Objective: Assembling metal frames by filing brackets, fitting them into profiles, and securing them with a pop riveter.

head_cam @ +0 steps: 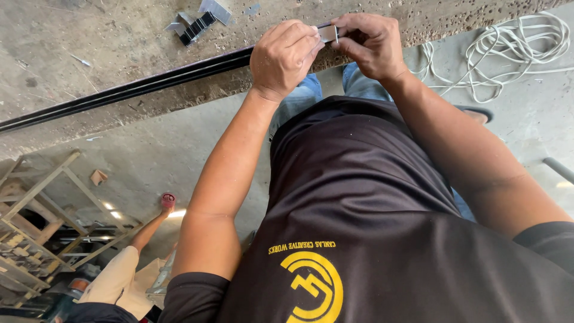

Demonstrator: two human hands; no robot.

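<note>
A long black strip (137,87) lies along the edge of a rough grey worktop (119,42). My left hand (284,57) is closed over the strip's right end. My right hand (371,45) pinches a small silvery metal piece (327,33) against that end, and the two hands touch there. Fingers hide how the piece sits on the strip. Below the hands are my dark shirt with its yellow emblem (371,227) and my blue jeans.
Small metal and black clips (197,24) lie on the worktop to the left of my hands. A coil of white cable (514,48) lies on the concrete floor at right. Wooden frames (42,221) and another person's limb (149,227) are at lower left.
</note>
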